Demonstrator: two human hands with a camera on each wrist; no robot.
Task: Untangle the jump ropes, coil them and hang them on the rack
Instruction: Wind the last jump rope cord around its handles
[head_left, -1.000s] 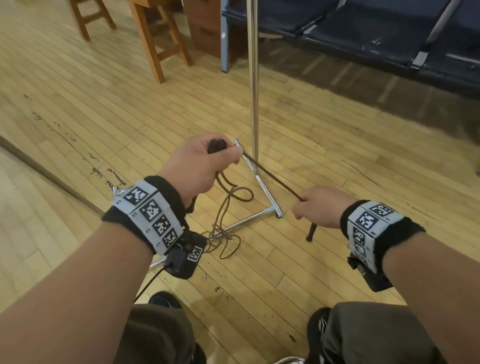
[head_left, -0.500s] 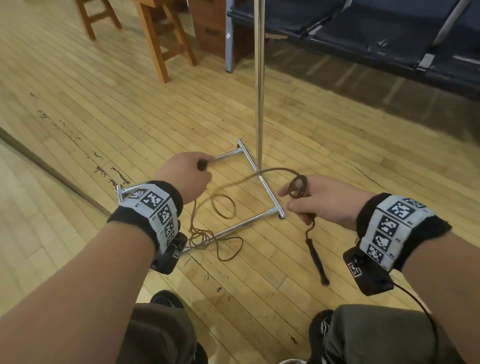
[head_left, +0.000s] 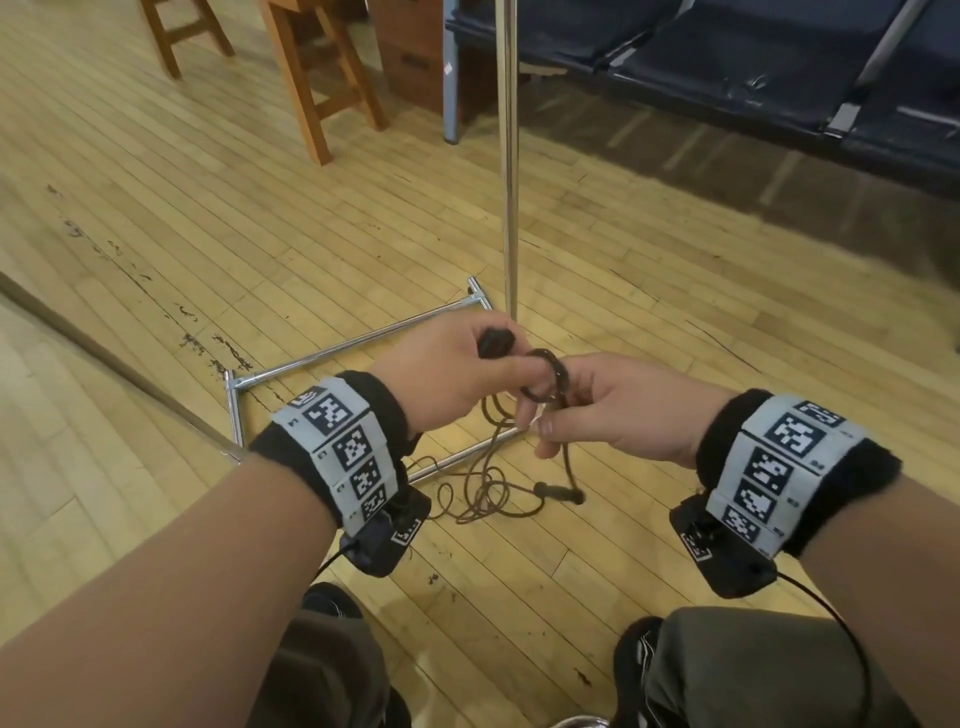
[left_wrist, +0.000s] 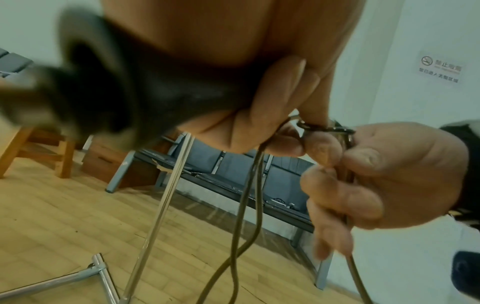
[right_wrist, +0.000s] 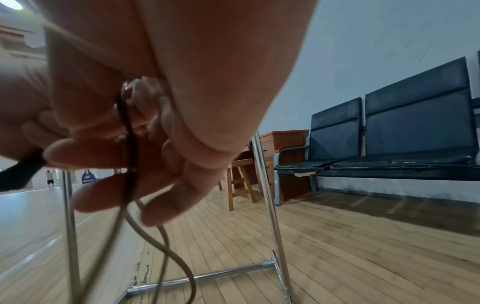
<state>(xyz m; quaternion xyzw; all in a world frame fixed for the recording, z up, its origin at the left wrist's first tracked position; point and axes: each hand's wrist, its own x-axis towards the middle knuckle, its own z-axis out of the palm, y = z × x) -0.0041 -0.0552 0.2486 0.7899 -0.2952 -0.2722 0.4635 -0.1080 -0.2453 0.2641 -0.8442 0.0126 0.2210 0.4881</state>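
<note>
Both hands are being held close together above the rack's floor frame. By the left hand (head_left: 447, 374) a black rope handle (head_left: 494, 342) is being gripped in curled fingers, its tip poking out above the fist. By the right hand (head_left: 618, 410) a small coil (head_left: 545, 382) of the brown jump rope (head_left: 483, 483) is being pinched between thumb and fingers, with the left thumb touching that coil. Loose rope is being left hanging from both hands to a tangle on the wooden floor (head_left: 675, 322) below them, where the second handle (head_left: 558, 492) is lying just below the right hand. The rack's chrome upright pole (head_left: 506, 156) is standing just beyond the hands, and its base bars (head_left: 353, 343) are lying under and left of them, crossed by the rope. Wooden stools (head_left: 317, 67) are sitting far beyond the left hand, dark bench seats (head_left: 727, 57) beyond the right.
</note>
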